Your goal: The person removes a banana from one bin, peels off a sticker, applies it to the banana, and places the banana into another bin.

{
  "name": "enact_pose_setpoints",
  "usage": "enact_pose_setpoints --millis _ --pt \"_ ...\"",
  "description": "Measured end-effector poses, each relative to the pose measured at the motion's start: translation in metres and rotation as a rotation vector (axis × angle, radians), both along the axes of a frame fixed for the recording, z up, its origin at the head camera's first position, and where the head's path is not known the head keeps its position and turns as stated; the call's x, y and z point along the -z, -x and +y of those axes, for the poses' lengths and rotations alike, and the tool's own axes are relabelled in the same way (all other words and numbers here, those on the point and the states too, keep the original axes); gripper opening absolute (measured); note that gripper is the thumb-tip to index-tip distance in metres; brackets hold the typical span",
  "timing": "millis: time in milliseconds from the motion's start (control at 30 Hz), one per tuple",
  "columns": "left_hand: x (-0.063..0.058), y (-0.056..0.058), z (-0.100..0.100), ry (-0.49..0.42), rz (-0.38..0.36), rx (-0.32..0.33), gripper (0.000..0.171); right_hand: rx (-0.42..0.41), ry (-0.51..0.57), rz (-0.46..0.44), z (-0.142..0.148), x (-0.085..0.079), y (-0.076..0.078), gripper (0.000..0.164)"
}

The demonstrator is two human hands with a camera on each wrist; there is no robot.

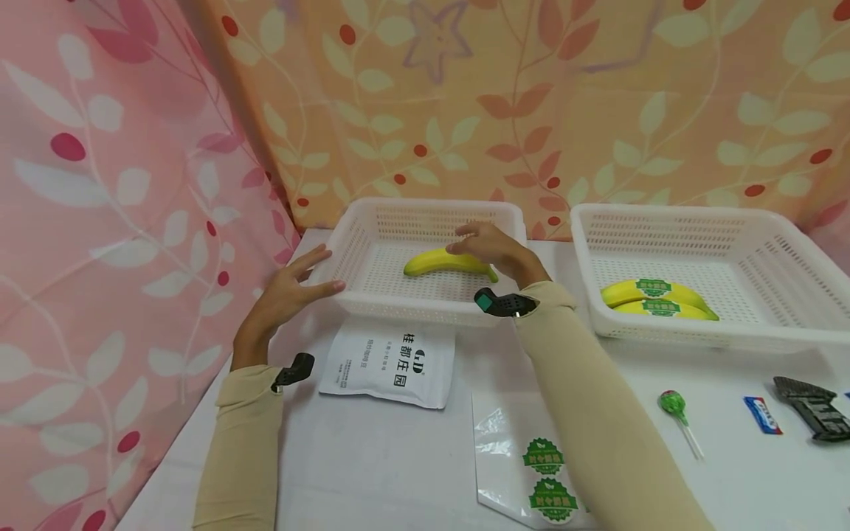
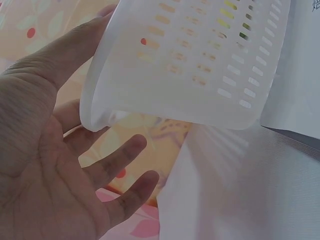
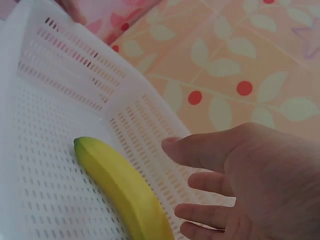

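Note:
A white plastic basket point(image 1: 405, 306) stands at the back with one yellow banana point(image 1: 428, 262) lying on its slotted floor. My left hand point(image 1: 282, 299) is at the basket's left end, its thumb across the rim; in the left wrist view the other fingers spread loosely outside the wall. Over the banana's right part hovers my right hand point(image 1: 494, 249), overlapping it in the head view. From the right wrist, the hand point(image 3: 260, 180) shows relaxed fingers apart from the banana point(image 3: 117, 182), with nothing between them. This banana shows no sticker.
A second white basket point(image 1: 690, 335) at right holds two bananas point(image 1: 657, 295) with green stickers. Before the left basket lies a white pouch point(image 1: 392, 361). Nearer is a clear sheet with green stickers point(image 1: 553, 500). A green lollipop point(image 1: 674, 404), small blue packet point(image 1: 762, 414) and black wrapper point(image 1: 813, 409) lie right.

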State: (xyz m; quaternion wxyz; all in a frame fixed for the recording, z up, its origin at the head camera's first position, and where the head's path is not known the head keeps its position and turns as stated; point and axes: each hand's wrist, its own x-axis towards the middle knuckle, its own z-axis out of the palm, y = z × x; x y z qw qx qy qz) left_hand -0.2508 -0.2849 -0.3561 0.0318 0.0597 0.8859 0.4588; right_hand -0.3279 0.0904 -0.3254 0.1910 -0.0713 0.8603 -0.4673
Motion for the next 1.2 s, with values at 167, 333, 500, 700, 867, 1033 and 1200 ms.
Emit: enact_pose_setpoints --millis 167,333,500,700,867,1033,1200 --pt "0.0 0.0 0.0 0.002 -0.004 -0.001 0.094 -0.006 -0.057 -0.014 -0.002 0.008 0.003 0.075" --pt "0.0 0.001 0.0 -0.01 -0.002 -0.003 0.092 -0.032 -0.104 0.007 -0.004 0.008 0.004 0.07" --pt "-0.001 0.002 0.001 -0.009 -0.005 -0.007 0.093 -0.064 -0.18 0.045 -0.005 0.011 0.005 0.065" --pt "-0.001 0.002 0.001 -0.004 -0.01 -0.011 0.094 -0.058 -0.265 0.067 -0.007 0.013 0.005 0.057" --pt "0.0 0.001 0.0 -0.01 -0.004 -0.005 0.093 -0.063 -0.306 0.0 -0.008 0.016 0.004 0.06" --pt "0.001 0.002 -0.001 -0.012 0.006 0.009 0.092 -0.091 -0.317 -0.031 -0.008 0.019 0.001 0.065" --pt "0.002 0.001 -0.003 -0.02 0.001 0.006 0.092 -0.123 -0.296 -0.025 -0.008 0.015 -0.002 0.067"
